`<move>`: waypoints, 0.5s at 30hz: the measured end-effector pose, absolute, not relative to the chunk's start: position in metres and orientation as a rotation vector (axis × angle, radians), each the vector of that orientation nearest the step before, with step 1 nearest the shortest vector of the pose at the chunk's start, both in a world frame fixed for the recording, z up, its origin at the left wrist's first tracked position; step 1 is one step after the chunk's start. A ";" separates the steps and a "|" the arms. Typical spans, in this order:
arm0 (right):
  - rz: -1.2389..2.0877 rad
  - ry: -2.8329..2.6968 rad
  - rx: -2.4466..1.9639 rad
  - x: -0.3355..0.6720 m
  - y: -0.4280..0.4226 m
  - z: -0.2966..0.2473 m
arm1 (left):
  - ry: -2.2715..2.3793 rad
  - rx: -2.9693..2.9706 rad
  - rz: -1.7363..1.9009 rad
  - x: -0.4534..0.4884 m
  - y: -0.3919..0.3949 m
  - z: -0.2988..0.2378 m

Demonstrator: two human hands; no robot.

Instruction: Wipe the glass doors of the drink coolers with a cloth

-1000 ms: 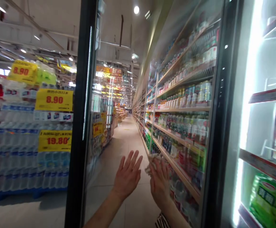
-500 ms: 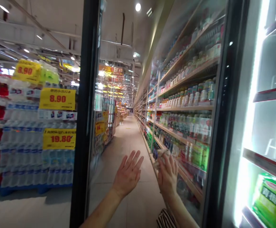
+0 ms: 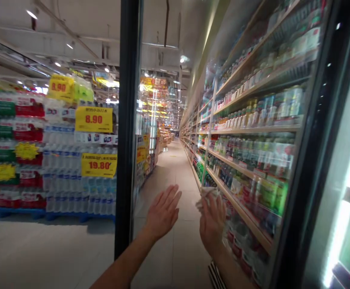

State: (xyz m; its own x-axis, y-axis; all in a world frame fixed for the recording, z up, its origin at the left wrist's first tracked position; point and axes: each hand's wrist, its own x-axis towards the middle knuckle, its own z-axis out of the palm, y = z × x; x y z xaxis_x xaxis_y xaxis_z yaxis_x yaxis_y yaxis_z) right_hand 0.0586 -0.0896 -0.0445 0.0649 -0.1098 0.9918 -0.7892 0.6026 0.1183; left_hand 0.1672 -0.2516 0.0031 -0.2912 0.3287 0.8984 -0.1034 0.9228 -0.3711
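Note:
A glass door (image 3: 159,249) in a dark frame stands before me, swung out from a lit cooler. My left hand (image 3: 163,210) is stretched out flat at the glass with nothing in it; whether the palm touches the pane I cannot tell. To its right, my right hand (image 3: 212,220) presses a crumpled pale cloth (image 3: 206,194) toward the glass. The cloth shows above and beside the fingers, and its rest is hidden under the hand.
Beyond the door's left frame post (image 3: 127,120) stand stacked bottle packs (image 3: 63,176) with yellow price signs (image 3: 93,119). Shelves of bottles and cans (image 3: 253,130) show in the glass. The lit cooler's edge (image 3: 343,224) is at the far right.
The view has turned left, so the door and stacks sit further right in the picture. My left hand's fingers have drawn closer together. The right hand still has the cloth.

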 end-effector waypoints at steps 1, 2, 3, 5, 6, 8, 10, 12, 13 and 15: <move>0.557 -1.419 0.929 0.062 -0.094 -0.046 | -1.815 -0.136 0.418 0.172 -0.256 0.001; 0.505 -1.383 1.046 0.065 -0.097 -0.044 | -1.811 -0.104 0.419 0.177 -0.261 -0.001; 0.456 -1.337 1.143 0.067 -0.099 -0.040 | -1.809 -0.071 0.424 0.182 -0.265 -0.002; 0.438 -1.263 1.197 0.068 -0.100 -0.021 | -1.811 0.016 0.424 0.192 -0.270 -0.004; 0.427 -1.268 1.163 0.067 -0.099 -0.009 | -1.813 0.064 0.418 0.197 -0.272 -0.005; 0.588 -1.328 0.961 0.063 -0.100 0.008 | -1.834 0.143 0.391 0.205 -0.274 -0.008; 0.641 -1.309 0.919 0.061 -0.107 0.007 | -1.875 0.153 0.350 0.212 -0.275 -0.011; 0.621 -1.326 1.148 0.065 -0.117 -0.011 | -1.931 0.161 0.273 0.218 -0.275 -0.017; 0.564 -1.273 1.292 0.068 -0.123 -0.021 | -1.957 0.156 0.234 0.221 -0.275 -0.019; 0.524 -1.148 1.419 0.073 -0.132 -0.032 | -1.990 0.136 0.162 0.226 -0.276 -0.024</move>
